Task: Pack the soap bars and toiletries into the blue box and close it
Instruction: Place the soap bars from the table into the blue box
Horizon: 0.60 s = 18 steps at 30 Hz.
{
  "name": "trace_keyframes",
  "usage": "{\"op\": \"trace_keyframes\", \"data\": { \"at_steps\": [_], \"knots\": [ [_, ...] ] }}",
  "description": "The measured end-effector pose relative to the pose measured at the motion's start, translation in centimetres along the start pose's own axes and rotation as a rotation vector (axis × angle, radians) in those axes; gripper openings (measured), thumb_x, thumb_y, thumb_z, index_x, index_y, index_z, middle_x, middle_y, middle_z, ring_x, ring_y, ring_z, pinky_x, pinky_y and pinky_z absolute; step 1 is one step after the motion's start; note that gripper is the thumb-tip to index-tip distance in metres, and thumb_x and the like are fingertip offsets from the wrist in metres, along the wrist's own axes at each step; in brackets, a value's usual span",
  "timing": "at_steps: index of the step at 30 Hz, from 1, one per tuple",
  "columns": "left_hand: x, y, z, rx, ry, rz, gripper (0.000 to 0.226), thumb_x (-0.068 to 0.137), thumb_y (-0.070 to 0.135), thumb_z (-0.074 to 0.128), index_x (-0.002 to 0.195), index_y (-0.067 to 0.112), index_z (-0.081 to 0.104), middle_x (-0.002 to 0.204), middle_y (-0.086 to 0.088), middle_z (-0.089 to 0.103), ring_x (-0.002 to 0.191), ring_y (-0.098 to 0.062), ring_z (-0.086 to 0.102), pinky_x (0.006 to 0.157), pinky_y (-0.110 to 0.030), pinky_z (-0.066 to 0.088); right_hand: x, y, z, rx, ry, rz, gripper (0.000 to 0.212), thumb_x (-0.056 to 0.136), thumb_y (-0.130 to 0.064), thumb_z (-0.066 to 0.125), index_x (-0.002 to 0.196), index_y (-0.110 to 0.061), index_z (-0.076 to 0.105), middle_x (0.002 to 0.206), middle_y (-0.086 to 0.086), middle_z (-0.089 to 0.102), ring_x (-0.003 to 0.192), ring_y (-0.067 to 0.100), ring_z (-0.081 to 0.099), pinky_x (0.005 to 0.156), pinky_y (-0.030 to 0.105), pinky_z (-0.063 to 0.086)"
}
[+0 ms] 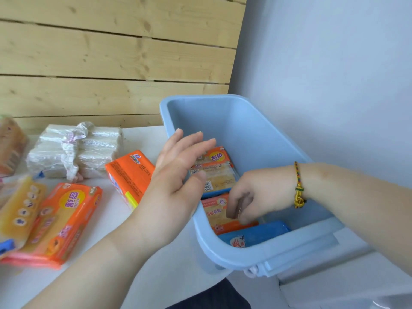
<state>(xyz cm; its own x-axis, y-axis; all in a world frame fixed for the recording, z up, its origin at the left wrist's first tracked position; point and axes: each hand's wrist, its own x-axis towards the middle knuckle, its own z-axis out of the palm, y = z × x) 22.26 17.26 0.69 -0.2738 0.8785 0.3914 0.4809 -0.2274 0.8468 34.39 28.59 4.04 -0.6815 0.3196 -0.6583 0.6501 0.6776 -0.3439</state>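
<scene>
The light blue box (256,134) stands open at the table's right side. Inside lie an orange-labelled soap bar (217,175), an orange soap pack (217,216) and a blue soap bar (256,236). My right hand (256,195) reaches down into the box and pinches a small dark brown item above the orange pack. My left hand (176,179) hovers over the box's left rim, fingers spread, holding nothing. On the table to the left wait an orange soap pack (129,177), an orange twin pack (64,221) and a yellow soap pack (20,210).
A bundle of clear-wrapped white bars (75,150) sits at the back left against the wooden slat wall (111,63). A brownish package (10,143) shows at the far left edge. A pale wall stands right behind the box. The box's lid part (296,257) hangs at its near edge.
</scene>
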Motion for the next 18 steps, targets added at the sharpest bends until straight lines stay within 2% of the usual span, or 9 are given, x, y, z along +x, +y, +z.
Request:
{"op": "trace_keyframes", "data": {
  "at_steps": [3,5,6,7,8,10,13,16,18],
  "knots": [
    [-0.3,0.4,-0.7,0.051,-0.011,0.008,0.032,0.078,0.028,0.043,0.097,0.053,0.035,0.116,0.037,0.026,0.114,0.028,0.004,0.091,0.012,0.004,-1.6,-0.1,-0.8,0.088,0.138,0.017,0.022,0.079,-0.007,0.065,0.100,-0.007,0.071,0.078,-0.014,0.070,0.053,-0.015,0.058,0.062,-0.002,0.042],
    [-1.0,0.8,-1.8,0.043,-0.019,0.001,0.033,0.087,0.022,0.051,0.096,0.051,0.037,0.117,0.032,0.033,0.112,0.029,0.013,0.090,0.013,0.009,-3.1,-0.7,-1.2,0.107,0.204,0.043,0.017,0.078,-0.006,0.065,0.093,-0.008,0.072,0.087,0.004,0.076,0.061,0.002,0.066,0.074,0.014,0.050],
    [-1.7,1.1,-2.5,0.029,-0.005,-0.014,0.037,0.087,0.016,0.052,0.095,0.050,0.040,0.115,0.031,0.038,0.107,0.033,0.021,0.088,0.012,0.016,-3.9,-1.3,-1.3,0.119,0.217,0.049,0.014,0.079,-0.004,0.063,0.090,-0.008,0.072,0.082,0.006,0.075,0.059,0.004,0.066,0.072,0.017,0.052],
    [-2.3,1.3,-3.1,0.010,0.018,-0.043,0.037,0.086,0.013,0.052,0.093,0.048,0.044,0.109,0.031,0.044,0.097,0.036,0.032,0.082,0.012,0.023,-4.8,-2.0,-1.5,0.138,0.228,0.051,0.013,0.080,-0.002,0.061,0.084,-0.010,0.071,0.074,0.003,0.073,0.054,-0.001,0.064,0.065,0.014,0.052],
    [-3.1,1.6,-4.1,-0.004,0.037,-0.082,0.034,0.086,0.011,0.052,0.091,0.045,0.048,0.102,0.030,0.048,0.086,0.035,0.041,0.074,0.011,0.030,-5.8,-3.1,-1.8,0.163,0.264,0.041,0.018,0.081,0.000,0.059,0.077,-0.015,0.068,0.069,-0.002,0.069,0.048,-0.005,0.061,0.057,0.011,0.051],
    [-4.6,1.7,-5.7,0.037,0.069,-0.139,0.025,0.086,0.014,0.053,0.090,0.038,0.055,0.091,0.031,0.052,0.077,0.026,0.050,0.063,0.010,0.032,-7.7,-5.0,-2.3,0.202,0.398,-0.021,0.027,0.082,0.002,0.058,0.070,-0.022,0.061,0.065,-0.005,0.066,0.045,-0.007,0.060,0.050,0.007,0.050],
    [-7.6,1.2,-9.0,0.169,0.162,-0.164,0.021,0.084,0.018,0.054,0.083,0.039,0.057,0.081,0.035,0.053,0.078,0.011,0.052,0.069,0.001,0.036,-9.3,-9.8,-2.1,0.258,0.578,-0.214,0.029,0.082,0.002,0.058,0.069,-0.024,0.062,0.057,-0.009,0.069,0.048,-0.004,0.062,0.051,0.009,0.052],
    [-10.5,0.3,-11.9,0.253,0.268,-0.219,0.021,0.083,0.014,0.055,0.082,0.034,0.062,0.076,0.028,0.057,0.075,0.000,0.052,0.062,-0.009,0.038,-8.1,-14.2,-0.6,0.250,0.547,-0.296,0.027,0.082,-0.002,0.058,0.070,-0.026,0.061,0.064,-0.008,0.068,0.053,0.000,0.062,0.059,0.017,0.054],
    [-12.5,-0.7,-14.0,0.357,0.328,-0.251,0.017,0.082,0.011,0.058,0.088,0.022,0.068,0.081,0.017,0.061,0.081,-0.006,0.053,0.062,-0.009,0.035,-5.5,-16.9,1.0,0.245,0.485,-0.292,0.026,0.083,-0.004,0.057,0.069,-0.026,0.059,0.066,-0.005,0.064,0.051,-0.001,0.060,0.056,0.013,0.052]
  ]
}}
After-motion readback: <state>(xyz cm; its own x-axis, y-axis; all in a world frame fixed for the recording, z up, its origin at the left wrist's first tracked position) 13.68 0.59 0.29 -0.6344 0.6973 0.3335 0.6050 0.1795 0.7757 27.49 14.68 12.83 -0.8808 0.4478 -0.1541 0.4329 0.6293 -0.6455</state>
